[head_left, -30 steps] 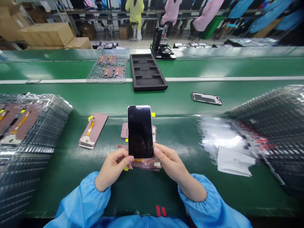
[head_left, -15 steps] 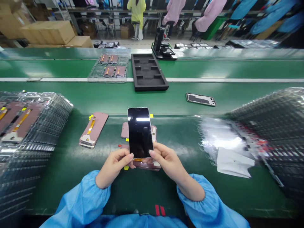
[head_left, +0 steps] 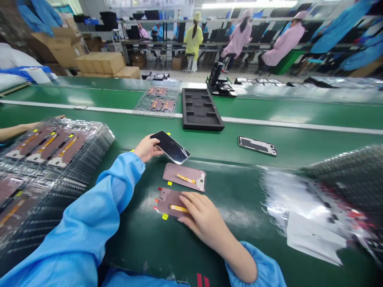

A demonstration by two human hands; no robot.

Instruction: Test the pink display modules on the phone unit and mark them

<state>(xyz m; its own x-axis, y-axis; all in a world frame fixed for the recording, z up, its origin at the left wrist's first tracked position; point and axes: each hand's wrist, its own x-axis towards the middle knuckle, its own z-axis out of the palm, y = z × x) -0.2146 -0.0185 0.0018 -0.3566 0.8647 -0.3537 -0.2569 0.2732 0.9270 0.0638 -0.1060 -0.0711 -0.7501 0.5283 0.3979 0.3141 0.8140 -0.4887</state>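
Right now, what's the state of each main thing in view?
Black-screened rectangular panel: screen up, held by left grip
Nearer pink-backed rectangular panel: back up, partly covered by right grip
Farther pink-backed rectangular panel: back up, unheld
Black rectangular tray: open-topped
Far clear plastic tray: loaded
Left-side clear plastic trays: stacked
Grey-and-black phone-shaped shell: flat, unheld

Held at a tilt, a black-faced phone screen (head_left: 172, 148) with a pale rim shows us its glossy front, its length running from ten o'clock to four. Toward six o'clock from it, we see a pinkish panel (head_left: 170, 197), ribbon (head_left: 178, 208) uppermost, red tabs (head_left: 156, 200) at its nine-o'clock end, its three-o'clock end hidden.
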